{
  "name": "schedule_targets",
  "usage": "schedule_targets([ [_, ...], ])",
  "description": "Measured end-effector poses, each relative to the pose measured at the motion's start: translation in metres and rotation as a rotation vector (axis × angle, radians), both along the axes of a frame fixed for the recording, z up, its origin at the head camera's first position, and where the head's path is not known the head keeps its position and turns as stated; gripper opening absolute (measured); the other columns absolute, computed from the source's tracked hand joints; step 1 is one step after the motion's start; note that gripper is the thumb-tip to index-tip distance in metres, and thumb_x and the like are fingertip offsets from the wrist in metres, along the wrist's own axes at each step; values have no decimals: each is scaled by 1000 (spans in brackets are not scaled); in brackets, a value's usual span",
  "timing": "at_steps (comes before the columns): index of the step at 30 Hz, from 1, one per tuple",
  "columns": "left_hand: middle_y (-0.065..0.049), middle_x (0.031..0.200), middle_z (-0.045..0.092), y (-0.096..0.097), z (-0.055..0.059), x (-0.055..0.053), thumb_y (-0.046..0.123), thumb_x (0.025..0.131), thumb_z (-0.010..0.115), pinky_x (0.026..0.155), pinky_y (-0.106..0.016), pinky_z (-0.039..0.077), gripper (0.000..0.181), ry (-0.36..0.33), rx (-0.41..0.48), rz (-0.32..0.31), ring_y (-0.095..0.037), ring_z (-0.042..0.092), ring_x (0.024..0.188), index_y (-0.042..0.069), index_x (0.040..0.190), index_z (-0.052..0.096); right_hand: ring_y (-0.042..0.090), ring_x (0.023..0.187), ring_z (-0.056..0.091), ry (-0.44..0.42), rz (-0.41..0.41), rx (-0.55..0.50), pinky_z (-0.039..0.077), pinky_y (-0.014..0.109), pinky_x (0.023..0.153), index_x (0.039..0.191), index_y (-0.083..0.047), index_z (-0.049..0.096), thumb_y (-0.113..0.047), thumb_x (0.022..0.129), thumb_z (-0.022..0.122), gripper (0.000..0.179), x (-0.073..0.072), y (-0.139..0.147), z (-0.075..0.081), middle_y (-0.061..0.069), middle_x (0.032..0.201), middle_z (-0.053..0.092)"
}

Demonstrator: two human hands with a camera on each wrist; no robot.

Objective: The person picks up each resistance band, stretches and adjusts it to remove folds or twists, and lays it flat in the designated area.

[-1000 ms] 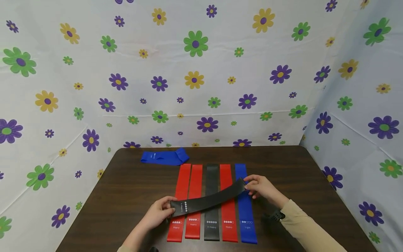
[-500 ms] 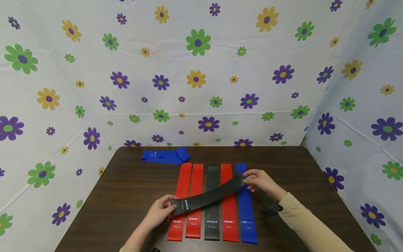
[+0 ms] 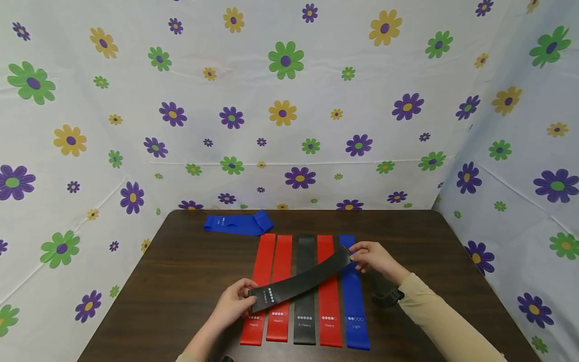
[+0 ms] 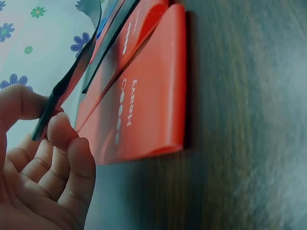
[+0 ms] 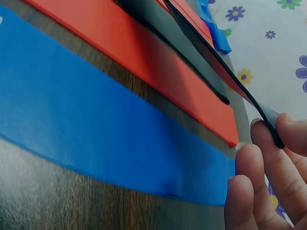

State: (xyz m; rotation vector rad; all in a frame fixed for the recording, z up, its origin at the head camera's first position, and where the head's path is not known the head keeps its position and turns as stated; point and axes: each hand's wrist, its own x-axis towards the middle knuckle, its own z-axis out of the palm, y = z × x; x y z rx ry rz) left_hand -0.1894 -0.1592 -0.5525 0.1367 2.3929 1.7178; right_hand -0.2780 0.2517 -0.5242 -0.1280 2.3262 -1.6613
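A black resistance band (image 3: pixel 300 282) marked X-Heavy is held slantwise above a row of other bands. My left hand (image 3: pixel 233 301) pinches its lower left end between thumb and fingers, with the band seen edge-on in the left wrist view. At the upper right end my right hand (image 3: pixel 374 259) pinches the other tip, also edge-on in the right wrist view. Under it lie two red Heavy bands (image 3: pixel 277 332) on the left, another black X-Heavy band (image 3: pixel 304 327), a third red band (image 3: pixel 330 327) and a blue Light band (image 3: pixel 357 327), side by side.
Behind the row, a crumpled blue band (image 3: pixel 237 224) lies toward the back left of the dark wooden table (image 3: pixel 181 281). A white flower-print cloth (image 3: pixel 253 90) hangs around the back and sides. A black wristband device (image 3: pixel 388 297) is on the right wrist.
The right hand has risen slightly and moved a little away from me, lifting that end of the black band. The left hand has shifted slightly right, keeping its pinch.
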Motion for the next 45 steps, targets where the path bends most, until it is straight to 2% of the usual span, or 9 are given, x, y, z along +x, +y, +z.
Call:
schedule_targets([
  [6, -8, 70, 59, 6, 6, 3, 6, 87, 68, 45, -32, 51, 27, 12, 41, -29, -19, 57, 48, -3, 111, 59, 22, 65, 63, -8, -26, 0, 55, 36, 59, 115, 8, 61, -11, 90, 67, 32, -5, 6, -2, 23, 89, 68],
  [10, -7, 72, 60, 8, 9, 2, 7, 87, 69, 46, -32, 51, 26, 32, 15, -35, -19, 56, 49, -2, 110, 61, 26, 68, 64, -18, -50, -12, 55, 37, 60, 115, 8, 61, -11, 90, 67, 32, -8, 10, -3, 23, 92, 68],
  [14, -5, 73, 60, 12, 10, 1, 10, 87, 69, 47, -32, 51, 25, 39, -25, -36, -17, 55, 52, 0, 108, 62, 25, 68, 65, -23, -66, -23, 56, 36, 61, 115, 8, 61, -12, 91, 66, 32, -10, 13, -7, 17, 89, 68],
  [18, -5, 73, 59, 17, 10, 2, 11, 87, 70, 50, -34, 53, 26, 23, -12, -55, -19, 58, 53, 0, 109, 62, 20, 66, 64, -13, -79, -31, 55, 34, 60, 115, 8, 60, -13, 91, 66, 33, -11, 17, -12, 10, 85, 67],
  [26, -6, 73, 59, 32, 6, 5, 10, 87, 70, 50, -29, 52, 30, -11, 10, -107, -21, 59, 54, 1, 113, 59, 19, 70, 64, -11, -95, -20, 55, 34, 63, 118, 8, 60, -16, 92, 66, 35, -11, 29, -16, 11, 88, 66],
  [33, -6, 71, 57, 46, 4, 6, 8, 86, 70, 47, -26, 50, 36, 12, 42, -136, -20, 60, 51, 3, 119, 56, 21, 72, 64, -15, -126, -19, 55, 35, 64, 119, 7, 60, -16, 92, 66, 36, -12, 41, -18, 10, 90, 65],
  [39, -6, 72, 58, 55, 4, 6, 10, 87, 70, 47, -27, 51, 23, 13, 52, -160, -18, 60, 52, 8, 109, 62, 24, 74, 63, -13, -139, 2, 55, 35, 66, 119, 7, 61, -17, 93, 65, 35, -16, 48, -18, 9, 90, 65],
  [45, -5, 69, 59, 65, 5, 8, 9, 86, 70, 45, -25, 49, 7, 34, 19, -206, -18, 61, 51, 7, 92, 66, 22, 72, 62, -6, -150, 18, 54, 34, 65, 118, 6, 61, -17, 94, 64, 34, -21, 47, -16, 7, 87, 64],
])
